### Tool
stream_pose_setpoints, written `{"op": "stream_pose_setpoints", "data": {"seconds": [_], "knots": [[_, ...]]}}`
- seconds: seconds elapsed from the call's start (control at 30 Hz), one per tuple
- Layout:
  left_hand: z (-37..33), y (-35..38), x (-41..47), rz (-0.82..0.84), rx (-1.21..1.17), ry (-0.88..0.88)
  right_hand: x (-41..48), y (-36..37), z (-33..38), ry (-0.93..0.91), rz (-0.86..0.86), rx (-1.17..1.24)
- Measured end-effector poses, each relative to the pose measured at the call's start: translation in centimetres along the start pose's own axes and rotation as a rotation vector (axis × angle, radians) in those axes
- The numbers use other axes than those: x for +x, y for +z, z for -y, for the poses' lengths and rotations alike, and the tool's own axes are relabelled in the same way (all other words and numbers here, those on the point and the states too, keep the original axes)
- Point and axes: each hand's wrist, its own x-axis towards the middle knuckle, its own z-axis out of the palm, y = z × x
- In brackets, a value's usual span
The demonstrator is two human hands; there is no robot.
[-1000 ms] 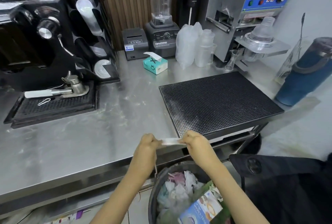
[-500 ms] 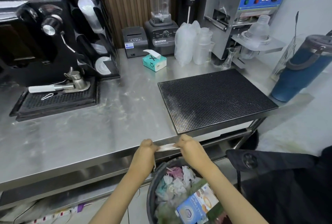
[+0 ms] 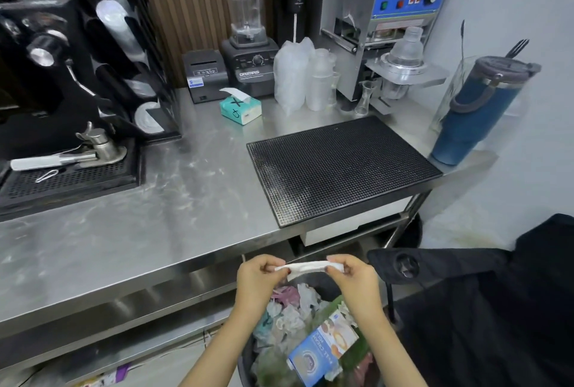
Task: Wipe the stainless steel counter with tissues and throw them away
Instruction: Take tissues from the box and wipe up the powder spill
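Observation:
A folded white tissue (image 3: 306, 268) is stretched between my two hands, in front of the counter's edge and above the bin. My left hand (image 3: 259, 276) pinches its left end and my right hand (image 3: 354, 278) pinches its right end. Below them stands a black trash bin (image 3: 245, 358) filled with crumpled tissues and a blue carton. The stainless steel counter (image 3: 161, 215) stretches across the view, streaked with smears. A teal tissue box (image 3: 240, 110) with a sheet sticking up sits at the back of the counter.
A black rubber bar mat (image 3: 338, 166) covers the counter's right part. A black drip tray (image 3: 68, 178) with a tamper sits at left under the coffee machine. Blender (image 3: 251, 54), receipt printer (image 3: 205, 74), stacked plastic cups (image 3: 295, 76), sealing machine (image 3: 388, 23) and a blue tumbler (image 3: 475, 113) line the back and right. A black seat (image 3: 497, 309) is at lower right.
Both hands have pulled the tissue back off the counter's front edge and down, so it now hangs over the bin. The camera view tilted downward slightly.

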Motion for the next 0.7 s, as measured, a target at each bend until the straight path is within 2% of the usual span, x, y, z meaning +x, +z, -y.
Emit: {"op": "stream_pose_setpoints", "data": {"seconds": [0.07, 0.2, 0.37, 0.47, 0.57, 0.7], "knots": [[-0.1, 0.5, -0.4, 0.040, -0.007, -0.010, -0.3, 0.0, -0.2, -0.026, -0.034, -0.019], [-0.5, 0.7, 0.1, -0.006, 0.051, 0.015, -0.3, 0.2, -0.2, -0.093, 0.027, -0.103], [-1.3, 0.8, -0.1, 0.031, 0.147, 0.102, 0.2, 0.6, 0.3, -0.154, 0.075, -0.180], [-1.6, 0.4, 0.1, 0.008, 0.133, 0.104, 0.5, 0.4, 0.8, -0.143, 0.033, -0.151], [-2.0, 0.4, 0.0, 0.053, 0.155, 0.152, 0.7, 0.6, 1.0, -0.162, 0.089, -0.176], [-2.2, -0.1, 0.3, -0.015, 0.108, 0.133, 0.9, 0.1, 1.4, -0.135, 0.064, -0.146]]}}
